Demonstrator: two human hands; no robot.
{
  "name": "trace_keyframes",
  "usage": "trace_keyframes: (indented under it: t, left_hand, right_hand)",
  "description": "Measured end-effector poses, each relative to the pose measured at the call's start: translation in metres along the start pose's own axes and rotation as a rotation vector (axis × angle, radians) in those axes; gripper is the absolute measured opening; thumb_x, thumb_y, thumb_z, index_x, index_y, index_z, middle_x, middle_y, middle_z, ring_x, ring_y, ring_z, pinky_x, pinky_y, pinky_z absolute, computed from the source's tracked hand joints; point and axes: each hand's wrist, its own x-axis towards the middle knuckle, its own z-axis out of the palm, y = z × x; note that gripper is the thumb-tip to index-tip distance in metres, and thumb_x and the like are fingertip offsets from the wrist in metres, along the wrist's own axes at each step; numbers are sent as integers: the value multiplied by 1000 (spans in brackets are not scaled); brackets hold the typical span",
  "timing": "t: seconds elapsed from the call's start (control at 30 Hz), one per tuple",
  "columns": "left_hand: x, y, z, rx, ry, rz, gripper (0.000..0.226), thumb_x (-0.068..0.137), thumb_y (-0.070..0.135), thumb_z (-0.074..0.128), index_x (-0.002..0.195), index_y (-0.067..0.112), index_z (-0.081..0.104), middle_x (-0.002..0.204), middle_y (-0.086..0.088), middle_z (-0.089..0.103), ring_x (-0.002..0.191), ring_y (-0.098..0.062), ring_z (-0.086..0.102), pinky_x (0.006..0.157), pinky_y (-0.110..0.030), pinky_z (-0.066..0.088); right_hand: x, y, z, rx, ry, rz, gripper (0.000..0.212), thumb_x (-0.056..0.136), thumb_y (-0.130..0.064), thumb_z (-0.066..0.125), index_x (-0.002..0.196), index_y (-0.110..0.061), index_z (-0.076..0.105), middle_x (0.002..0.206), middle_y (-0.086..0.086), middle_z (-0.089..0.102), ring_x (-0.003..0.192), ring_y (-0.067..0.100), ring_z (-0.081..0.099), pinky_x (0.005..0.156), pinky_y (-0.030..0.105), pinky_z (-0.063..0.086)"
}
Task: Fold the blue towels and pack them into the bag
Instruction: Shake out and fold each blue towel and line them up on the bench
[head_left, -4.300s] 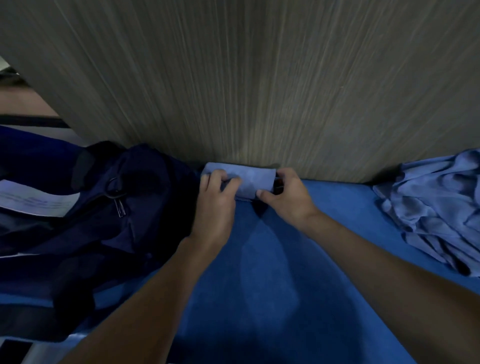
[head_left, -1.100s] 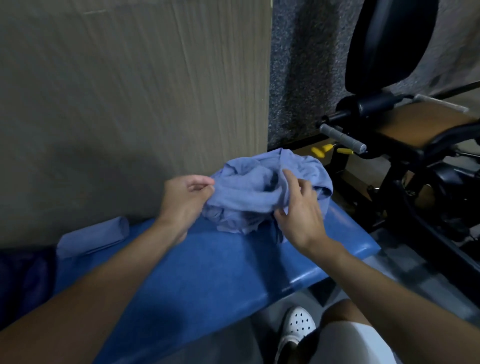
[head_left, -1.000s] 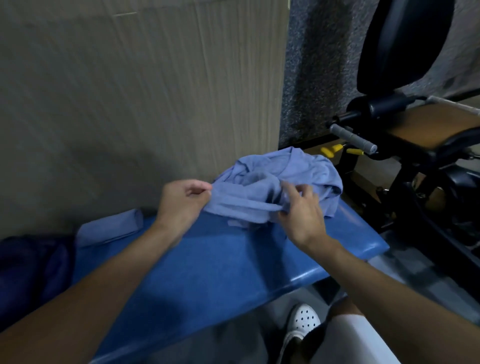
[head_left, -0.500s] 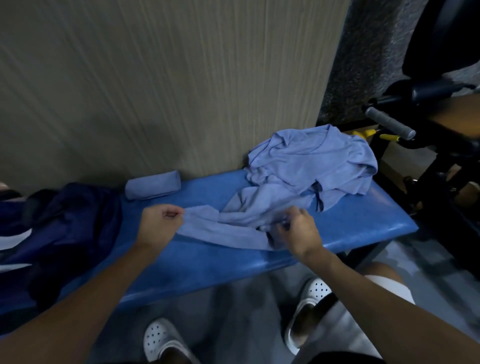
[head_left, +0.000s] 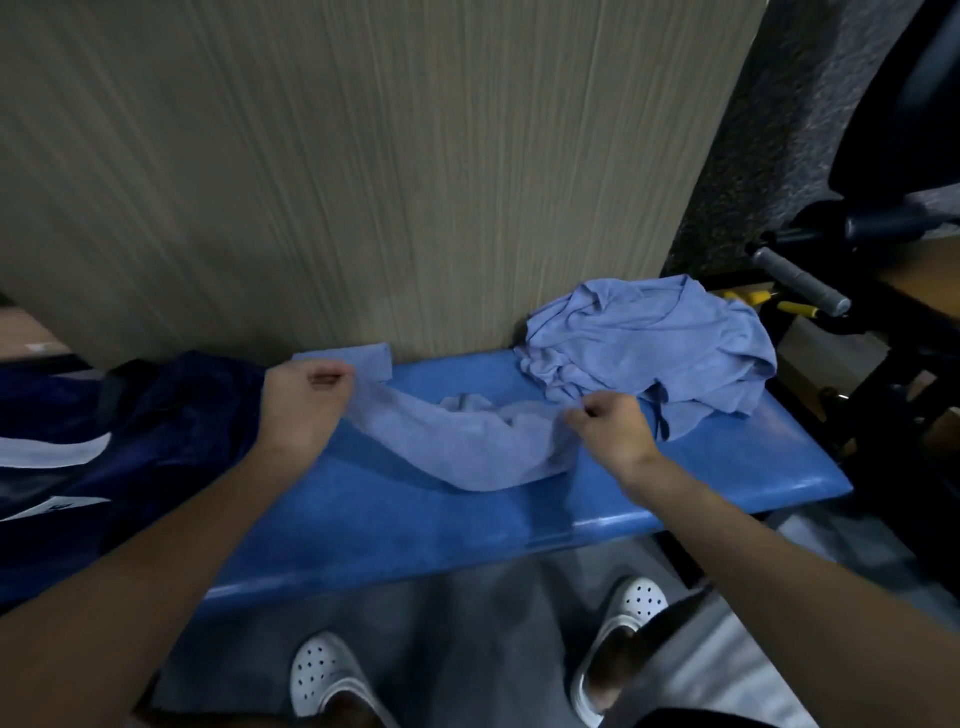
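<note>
Indoors, left hand (head_left: 298, 410) and right hand (head_left: 610, 431) pinch a towel (head_left: 467, 447) above blue bench (head_left: 415, 519), wall (head_left: 363, 182) behind.

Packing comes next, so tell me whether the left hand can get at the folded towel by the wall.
Probably yes. The folded towel lies just behind the left hand, nothing between them. But that hand grips one end of the loose towel, so it would have to let go first.
</note>
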Motion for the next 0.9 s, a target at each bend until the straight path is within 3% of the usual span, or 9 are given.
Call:
trace_keyframes:
  t: [0.07,0.17,0.3,0.43,0.57,0.7,0.77,0.83,0.9]
  left_hand:
    - [12,6,-17,-14,59,14,12,88,4,65,96,5,75,89,-6,71,83,-17,65,79,-26,53]
    - [20,3,-37,-27,105,21,12,88,3,64,96,6,74,89,-6,70,83,-17,63,81,-30,52]
    - [11,-27,-42,-43,50,-54,12,89,3,66,98,3,73,93,-7,71,87,-18,66,82,-31,55]
    - [-8,-54,-36,-45,32,-75,6,88,2,68,90,7,71,84,-2,69,80,-15,64,70,-13,54]
    - [-13,-65,-37,-64,23,-144,12,84,6,74,81,16,67,79,-3,69,70,-12,63,71,-31,55]
    - [3,-53,-55,-11,34,-82,8,84,9,74,85,12,66,78,-3,68,71,-14,63,74,-34,55]
    - [19,-38,-68,-25,49,-43,9,85,11,74,85,15,66,79,-3,68,75,-18,64,77,-37,56]
    - [36,-16,-81,-65,81,1,10,85,11,73,84,17,66,79,-5,67,73,-18,64,74,-36,57]
    - [51,11,-93,-123,125,67,16,86,11,71,81,23,64,77,-2,66,67,-9,62,65,-25,54]
  right_hand:
    - [4,-26,-3,192,15,-31,38,90,-10,60,57,-16,42,55,-1,37,53,11,33,51,26,32]
    - [10,-49,-2,335,2,-50,38,93,-12,58,59,-16,42,57,-2,37,55,11,33,53,23,33]
    - [12,-44,15,309,-69,-65,24,92,-8,61,68,-12,57,67,3,49,64,10,42,59,20,38]
    - [9,-27,30,265,-131,-60,15,94,-4,58,79,-4,58,68,5,46,61,9,39,51,13,33]
    - [12,-20,33,215,-104,-71,17,95,-5,55,79,-1,56,65,4,40,56,7,33,46,13,28]
    - [26,-32,24,150,-81,-99,24,94,-9,57,73,2,54,63,6,39,58,12,34,52,26,29]
    - [36,-51,15,102,-69,-144,30,94,-10,57,67,0,49,54,5,39,47,9,34,47,27,28]
    - [43,-81,4,66,-32,-197,30,94,-13,56,66,-3,52,53,4,42,43,6,35,44,25,32]
    - [46,-115,-6,132,16,-239,26,94,-13,58,68,-6,57,61,3,47,52,6,40,51,20,36]
